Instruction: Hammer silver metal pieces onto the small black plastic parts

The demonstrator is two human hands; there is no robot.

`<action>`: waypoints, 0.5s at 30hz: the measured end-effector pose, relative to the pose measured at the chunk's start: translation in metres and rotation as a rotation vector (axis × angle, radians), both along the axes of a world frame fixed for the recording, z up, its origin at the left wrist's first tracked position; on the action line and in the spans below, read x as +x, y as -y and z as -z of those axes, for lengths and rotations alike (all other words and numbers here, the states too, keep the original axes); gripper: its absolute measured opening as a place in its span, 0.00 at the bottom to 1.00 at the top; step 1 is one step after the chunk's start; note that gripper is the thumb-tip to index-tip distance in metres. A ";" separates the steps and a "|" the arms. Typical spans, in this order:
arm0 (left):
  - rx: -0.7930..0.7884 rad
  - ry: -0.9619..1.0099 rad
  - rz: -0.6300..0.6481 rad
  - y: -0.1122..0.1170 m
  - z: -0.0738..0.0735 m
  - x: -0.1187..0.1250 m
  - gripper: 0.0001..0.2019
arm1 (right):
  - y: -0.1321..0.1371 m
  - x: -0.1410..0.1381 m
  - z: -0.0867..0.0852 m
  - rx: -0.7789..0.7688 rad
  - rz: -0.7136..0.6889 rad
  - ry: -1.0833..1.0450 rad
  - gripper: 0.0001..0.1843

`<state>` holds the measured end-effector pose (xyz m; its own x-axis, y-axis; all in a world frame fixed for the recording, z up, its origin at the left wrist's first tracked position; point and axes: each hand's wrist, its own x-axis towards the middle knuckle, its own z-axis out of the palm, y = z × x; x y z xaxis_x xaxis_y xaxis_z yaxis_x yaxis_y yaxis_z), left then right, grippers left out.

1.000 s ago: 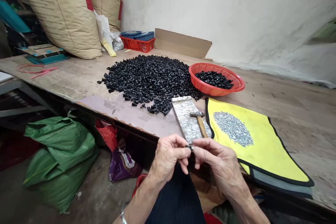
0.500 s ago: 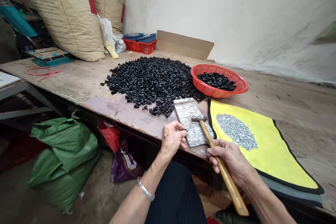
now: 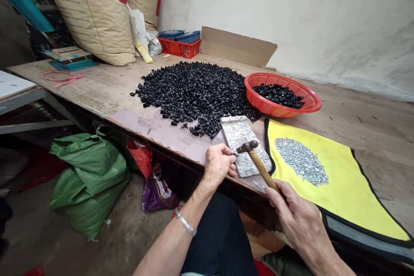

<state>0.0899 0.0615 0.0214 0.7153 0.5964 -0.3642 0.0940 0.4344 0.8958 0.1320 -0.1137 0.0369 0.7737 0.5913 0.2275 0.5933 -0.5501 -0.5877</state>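
My left hand [image 3: 218, 164] pinches a small black plastic piece with a metal bit [image 3: 234, 154] at its fingertips, held just above a mottled grey metal-faced slab [image 3: 238, 131]. My right hand [image 3: 299, 220] grips the wooden handle of a ball-peen hammer [image 3: 262, 170]. The hammer's dark steel head sits right beside the small piece, with no clear gap that I can make out. A heap of similar black pieces [image 3: 194, 95] lies beyond the slab, and a pile of small silvery metal bits [image 3: 300, 161] lies on a yellow black-edged mat [image 3: 349, 207] to the right.
A red plastic basket [image 3: 258, 104] holds more black pieces behind the mat. The wooden table's front edge [image 3: 181, 166] runs beneath my hands. Large paper sacks [image 3: 93, 13], a red crate [image 3: 179, 48] and cardboard stand at the back; green bags [image 3: 89, 181] lie on the floor.
My right hand has left the small piece and now grips the hammer, its head brought close to the piece. My left hand has moved down over the slab's edge.
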 end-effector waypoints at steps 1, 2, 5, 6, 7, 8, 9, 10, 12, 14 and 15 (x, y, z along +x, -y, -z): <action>-0.003 -0.003 -0.003 0.000 0.000 0.000 0.08 | 0.000 -0.001 0.002 -0.017 -0.001 0.087 0.18; -0.005 -0.007 -0.006 0.000 0.001 0.000 0.08 | 0.001 -0.002 0.004 -0.038 0.004 0.166 0.19; 0.004 -0.014 -0.016 0.001 0.001 0.001 0.08 | 0.001 -0.005 0.008 -0.117 0.008 0.346 0.20; 0.008 -0.014 -0.019 0.001 0.001 0.001 0.08 | 0.001 -0.006 0.009 -0.144 -0.001 0.391 0.20; 0.013 -0.013 -0.022 0.001 0.001 0.002 0.08 | 0.001 -0.006 0.010 -0.171 -0.013 0.427 0.20; 0.015 -0.013 -0.026 0.001 0.002 0.002 0.08 | 0.000 -0.006 0.011 -0.192 -0.025 0.457 0.20; 0.017 -0.013 -0.028 0.001 0.002 0.002 0.08 | 0.000 -0.007 0.011 -0.209 -0.035 0.486 0.20; 0.015 -0.014 -0.030 0.001 0.002 0.002 0.08 | 0.000 -0.006 0.010 -0.218 -0.041 0.512 0.20; 0.007 -0.015 -0.031 0.001 0.003 0.002 0.08 | 0.001 -0.006 0.008 -0.215 -0.044 0.552 0.20; 0.006 -0.012 -0.030 0.001 0.004 0.002 0.07 | 0.001 -0.006 0.004 -0.188 -0.038 0.579 0.19; 0.007 -0.011 -0.028 0.002 0.004 0.002 0.07 | 0.002 -0.007 0.002 -0.170 -0.032 0.583 0.18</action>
